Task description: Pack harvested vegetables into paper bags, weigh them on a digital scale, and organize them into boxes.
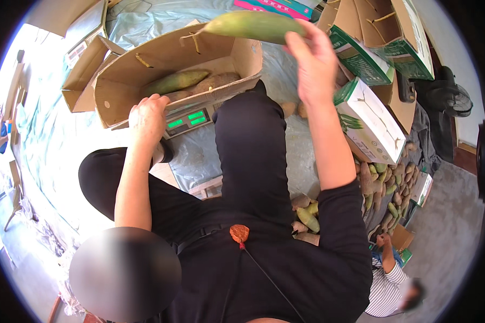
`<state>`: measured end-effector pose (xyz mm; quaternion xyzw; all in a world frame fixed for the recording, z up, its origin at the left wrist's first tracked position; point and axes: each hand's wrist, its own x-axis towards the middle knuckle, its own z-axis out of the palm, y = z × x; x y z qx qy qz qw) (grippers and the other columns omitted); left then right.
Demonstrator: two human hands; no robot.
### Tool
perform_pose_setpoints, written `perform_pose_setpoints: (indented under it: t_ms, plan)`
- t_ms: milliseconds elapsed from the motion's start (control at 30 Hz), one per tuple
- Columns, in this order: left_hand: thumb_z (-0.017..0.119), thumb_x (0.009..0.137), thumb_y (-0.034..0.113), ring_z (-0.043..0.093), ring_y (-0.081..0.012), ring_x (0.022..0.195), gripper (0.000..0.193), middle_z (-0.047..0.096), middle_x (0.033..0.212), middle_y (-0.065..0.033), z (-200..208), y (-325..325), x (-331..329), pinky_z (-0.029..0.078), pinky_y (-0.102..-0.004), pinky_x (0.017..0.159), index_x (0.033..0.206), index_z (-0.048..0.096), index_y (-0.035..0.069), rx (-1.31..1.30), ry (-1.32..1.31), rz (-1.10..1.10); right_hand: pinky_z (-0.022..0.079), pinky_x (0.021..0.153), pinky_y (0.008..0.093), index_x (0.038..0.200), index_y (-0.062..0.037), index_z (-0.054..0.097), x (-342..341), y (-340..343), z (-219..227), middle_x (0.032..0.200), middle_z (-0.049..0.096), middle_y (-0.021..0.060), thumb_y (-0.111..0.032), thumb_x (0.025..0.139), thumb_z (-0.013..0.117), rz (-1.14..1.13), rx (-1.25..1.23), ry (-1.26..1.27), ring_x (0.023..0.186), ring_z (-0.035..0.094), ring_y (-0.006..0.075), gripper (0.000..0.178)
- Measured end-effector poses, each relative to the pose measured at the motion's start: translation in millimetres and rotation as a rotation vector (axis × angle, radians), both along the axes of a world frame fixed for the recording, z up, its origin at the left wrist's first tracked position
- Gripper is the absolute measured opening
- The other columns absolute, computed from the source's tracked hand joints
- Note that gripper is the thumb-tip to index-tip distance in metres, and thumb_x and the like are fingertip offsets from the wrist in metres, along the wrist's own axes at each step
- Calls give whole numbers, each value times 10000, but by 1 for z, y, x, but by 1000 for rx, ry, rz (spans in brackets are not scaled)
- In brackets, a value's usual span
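Note:
My right hand [316,63] grips one end of a long green radish [253,27], raised over the far right rim of an open cardboard gift box [118,72]. The radish lies nearly level, its thin root tail pointing left. With fingers curled over the box's near rim, my left hand [148,117] holds that side. Inside lie another green radish [180,81] and some brownish, soil-covered ones [215,82]. Just under the box's near side is a scale [187,123] with lit green displays; the box hides its platform.
Several green-and-white gift boxes [372,121] stand at my right. Behind them is a black fan [450,97]. A large pile of radishes [385,185] lies farther right, with a few more radishes [307,218] beside my thigh. A person in a striped top [385,290] is at the lower right.

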<state>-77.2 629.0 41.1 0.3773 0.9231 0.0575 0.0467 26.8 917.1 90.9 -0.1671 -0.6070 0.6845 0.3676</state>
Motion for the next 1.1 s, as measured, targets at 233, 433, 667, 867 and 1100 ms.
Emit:
perform_pose_setpoints:
  t_ms: [233, 433, 667, 867, 1100]
  plan:
    - [627, 752, 55, 595, -299, 924, 222, 609, 918, -84, 5, 6, -4, 485, -419, 766, 967, 638, 106, -77, -46, -1, 484, 801, 294, 1131, -31, 607, 34, 32, -68, 1056, 645, 93, -170, 797, 694, -139, 170, -343, 879, 615, 143, 371]
    - [633, 764, 73, 588, -328, 921, 231, 603, 954, -101, 6, 9, -3, 479, -433, 760, 993, 611, 100, -84, -85, 30, 492, 816, 326, 1087, -35, 617, 196, 75, -147, 1019, 666, 120, -183, 790, 680, -145, 321, -828, 930, 637, 206, 337]
    - [627, 788, 76, 589, -336, 906, 248, 600, 951, -103, 0, 9, -3, 474, -420, 738, 1035, 602, 93, -97, -64, -11, 485, 839, 382, 1054, -53, 627, 385, 57, -220, 1019, 652, 155, -231, 744, 696, 15, 370, -1557, 971, 613, 329, 364]
    - [622, 782, 66, 593, -321, 918, 258, 600, 951, -96, -5, 3, -3, 473, -404, 760, 1037, 598, 98, -69, -73, 23, 472, 883, 407, 1118, -82, 601, 436, -7, -235, 1104, 614, 167, -295, 722, 740, 319, 279, -1945, 1050, 578, 332, 471]
    - [613, 766, 57, 592, -316, 913, 228, 603, 928, -96, 1, 8, 1, 475, -409, 766, 990, 613, 99, -63, -58, 19, 469, 899, 428, 1139, -200, 585, 479, -66, -231, 1143, 532, 102, -419, 676, 756, 585, 494, -2082, 1122, 515, 319, 540]
